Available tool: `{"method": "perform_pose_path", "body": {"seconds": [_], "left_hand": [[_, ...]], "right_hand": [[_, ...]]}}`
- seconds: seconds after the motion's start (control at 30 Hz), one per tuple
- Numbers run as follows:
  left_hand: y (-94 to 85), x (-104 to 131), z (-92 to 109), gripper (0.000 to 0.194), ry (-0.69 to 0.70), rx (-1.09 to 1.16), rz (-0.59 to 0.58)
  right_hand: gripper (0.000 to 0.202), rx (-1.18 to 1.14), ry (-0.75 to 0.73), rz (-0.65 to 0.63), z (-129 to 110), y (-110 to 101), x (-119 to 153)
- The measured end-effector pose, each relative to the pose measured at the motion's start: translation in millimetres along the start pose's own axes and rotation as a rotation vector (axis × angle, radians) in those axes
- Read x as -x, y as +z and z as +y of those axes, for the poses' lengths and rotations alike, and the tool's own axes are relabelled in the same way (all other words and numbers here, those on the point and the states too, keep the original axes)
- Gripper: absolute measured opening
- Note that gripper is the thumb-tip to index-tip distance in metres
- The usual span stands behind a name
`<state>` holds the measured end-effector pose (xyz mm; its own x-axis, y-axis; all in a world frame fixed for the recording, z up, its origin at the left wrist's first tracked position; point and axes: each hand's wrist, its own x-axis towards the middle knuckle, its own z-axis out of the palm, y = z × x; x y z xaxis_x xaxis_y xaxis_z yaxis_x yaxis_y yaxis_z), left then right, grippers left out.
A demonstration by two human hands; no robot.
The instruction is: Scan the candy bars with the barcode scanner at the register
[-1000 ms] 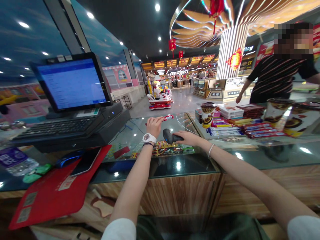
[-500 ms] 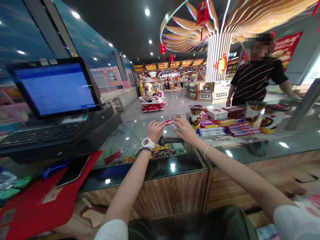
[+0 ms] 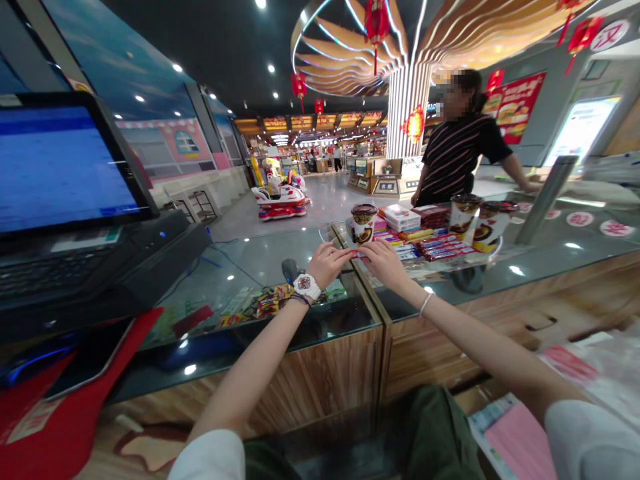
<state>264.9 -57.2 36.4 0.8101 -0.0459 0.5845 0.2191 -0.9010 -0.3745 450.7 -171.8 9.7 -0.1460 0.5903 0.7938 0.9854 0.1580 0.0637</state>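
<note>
My left hand (image 3: 327, 264), with a white watch on the wrist, is closed on one end of a small red wrapped stick packet (image 3: 357, 254). Gripping the other end is my right hand (image 3: 386, 264), its fingers bent over the wrapper. Most of the packet is hidden by my fingers. Both hands are above the glass counter, by the seam between two cases. Just left of my left hand lies a dark handheld scanner (image 3: 291, 270). Beyond my right hand are a lidded cup (image 3: 363, 227), wrapped snack sticks (image 3: 443, 249) in rows and a white box stack (image 3: 401, 217).
A monitor (image 3: 60, 163) and keyboard (image 3: 47, 270) stand at left, with a phone (image 3: 93, 357) on a red mat (image 3: 65, 427) below. Across the counter stands a person (image 3: 463, 150) in a striped top. A metal post (image 3: 547, 200) rises at right.
The view has turned to the right. My hands have moved closer together on the packet and nearer the snack display. The scanner shows more clearly at left. The person's head has turned.
</note>
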Motion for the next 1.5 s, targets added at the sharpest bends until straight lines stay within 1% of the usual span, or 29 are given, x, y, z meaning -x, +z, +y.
{"method": "perform_pose_path", "body": {"seconds": [0.1,0.23,0.4,0.57,0.7,0.8,0.9,1.03,1.13,1.27,1.37,1.5], "left_hand": [[9.9,-21,17,0.034,0.023,0.022,-0.009],[21.7,-47,37,0.032,0.007,0.042,-0.009],[34.1,-70,54,0.034,0.023,0.071,-0.009],[52.5,-99,73,0.031,0.069,0.149,-0.023],[69.9,-128,92,0.025,0.098,0.187,-0.070],[81.3,-146,106,0.023,0.090,0.197,-0.100],[90.0,-161,117,0.023,0.063,0.221,-0.127],[101.1,-178,125,0.024,0.036,0.265,-0.158],[113.0,-190,129,0.028,-0.003,0.288,-0.150],[130.0,-201,135,0.034,-0.047,0.288,-0.126],[138.5,-207,140,0.036,-0.031,0.267,-0.136],[147.4,-211,143,0.042,0.003,0.256,-0.162]], "right_hand": [[0.028,0.051,0.024,0.011,15,-13,15],[0.029,0.103,0.068,0.053,41,-32,35],[0.028,0.172,0.134,0.100,74,-54,60],[0.027,0.234,0.178,0.084,105,-69,80],[0.027,0.294,0.243,0.040,131,-76,95],[0.023,0.333,0.274,0.016,150,-79,106],[0.021,0.359,0.307,0.022,169,-80,113],[0.023,0.361,0.358,0.051,189,-79,114],[0.022,0.349,0.421,0.058,201,-77,112],[0.021,0.350,0.535,0.043,213,-71,111],[0.019,0.350,0.616,0.017,217,-65,112],[0.021,0.306,0.651,-0.059,217,-61,113]]}}
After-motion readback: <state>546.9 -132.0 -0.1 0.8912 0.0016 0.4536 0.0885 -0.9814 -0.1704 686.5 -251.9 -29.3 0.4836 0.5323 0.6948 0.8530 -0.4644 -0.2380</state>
